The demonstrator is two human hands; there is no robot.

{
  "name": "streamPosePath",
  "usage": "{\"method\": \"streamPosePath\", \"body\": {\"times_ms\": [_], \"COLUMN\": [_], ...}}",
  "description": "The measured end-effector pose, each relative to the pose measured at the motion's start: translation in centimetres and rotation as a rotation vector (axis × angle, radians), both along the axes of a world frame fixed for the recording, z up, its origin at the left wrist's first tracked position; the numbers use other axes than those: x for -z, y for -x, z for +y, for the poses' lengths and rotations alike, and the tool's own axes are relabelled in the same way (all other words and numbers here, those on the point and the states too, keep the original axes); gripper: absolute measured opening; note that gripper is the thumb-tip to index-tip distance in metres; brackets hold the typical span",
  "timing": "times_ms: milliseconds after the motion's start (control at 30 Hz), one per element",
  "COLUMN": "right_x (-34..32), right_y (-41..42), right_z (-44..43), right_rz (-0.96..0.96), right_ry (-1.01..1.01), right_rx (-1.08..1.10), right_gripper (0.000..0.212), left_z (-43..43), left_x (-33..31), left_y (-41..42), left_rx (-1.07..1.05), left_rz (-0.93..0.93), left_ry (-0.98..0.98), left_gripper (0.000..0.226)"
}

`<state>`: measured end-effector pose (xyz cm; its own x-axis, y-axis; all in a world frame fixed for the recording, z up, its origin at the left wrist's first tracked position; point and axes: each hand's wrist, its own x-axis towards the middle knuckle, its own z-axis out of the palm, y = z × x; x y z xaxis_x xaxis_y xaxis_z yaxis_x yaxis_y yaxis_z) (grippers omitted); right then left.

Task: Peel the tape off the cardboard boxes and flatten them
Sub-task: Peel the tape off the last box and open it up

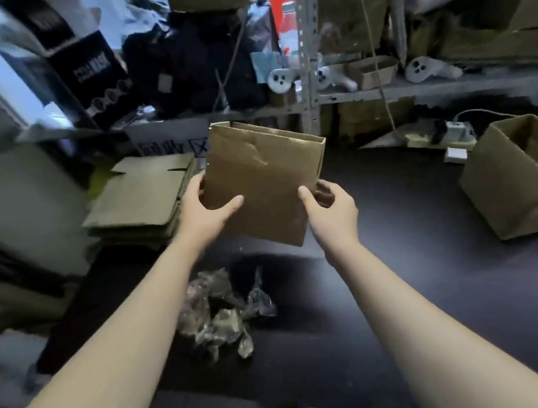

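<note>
Crumpled clear tape lies nearest on the dark floor — peeling looks largely done. Above it, the left hand and right hand each grip a side of a collapsed cardboard box, held in the air. Beyond, a stack of flattened boxes sits left, while one open box — not yet flattened — waits right.

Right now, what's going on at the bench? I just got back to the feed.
A person holds a collapsed cardboard box in the air with both hands, the left hand on its left edge and the right hand on its lower right. A stack of flattened boxes lies to the left, a heap of peeled tape sits on the dark surface below, and one open box waits at right.
</note>
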<state>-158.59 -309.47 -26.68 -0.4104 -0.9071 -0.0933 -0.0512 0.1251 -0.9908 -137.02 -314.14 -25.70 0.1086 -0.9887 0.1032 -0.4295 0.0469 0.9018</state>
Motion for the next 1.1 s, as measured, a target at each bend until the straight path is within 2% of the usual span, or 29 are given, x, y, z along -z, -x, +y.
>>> {"method": "streamPosePath", "body": {"times_ms": [167,467,633,733,833,1100], "right_x": [-1.1,0.2,1.1,1.5,1.8,3.0], "right_y": [-8.0,-18.5,-24.1,-27.4,-30.5,-36.4], "right_z": [1.1,1.8,0.8,0.6,0.4,-0.2], "right_rz": [-0.013,0.022,0.060,0.047,0.049,0.230], "right_ry": [0.056,0.090,0.062,0.030,0.017,-0.020], "right_rx": [-0.199,-0.411,-0.402,-0.367,-0.342,-0.205], "right_gripper": [0.031,0.049,0.050,0.053,0.056,0.067], "left_z": [6.0,10.0,9.0,7.9,6.9,5.2], "left_x": [0.8,4.0,5.1,5.4,5.0,4.6], "left_y": [-9.3,-19.8,-24.8,-28.2,-31.1,-36.5], "left_rx": [-0.211,-0.360,-0.350,-0.307,-0.287,-0.189], "left_rz": [0.042,0.196,0.254,0.239,0.240,0.194], "left_ry": [-0.028,-0.021,-0.044,-0.050,-0.073,0.017], "left_gripper": [0.082,0.078,0.080,0.072,0.075,0.066]}}
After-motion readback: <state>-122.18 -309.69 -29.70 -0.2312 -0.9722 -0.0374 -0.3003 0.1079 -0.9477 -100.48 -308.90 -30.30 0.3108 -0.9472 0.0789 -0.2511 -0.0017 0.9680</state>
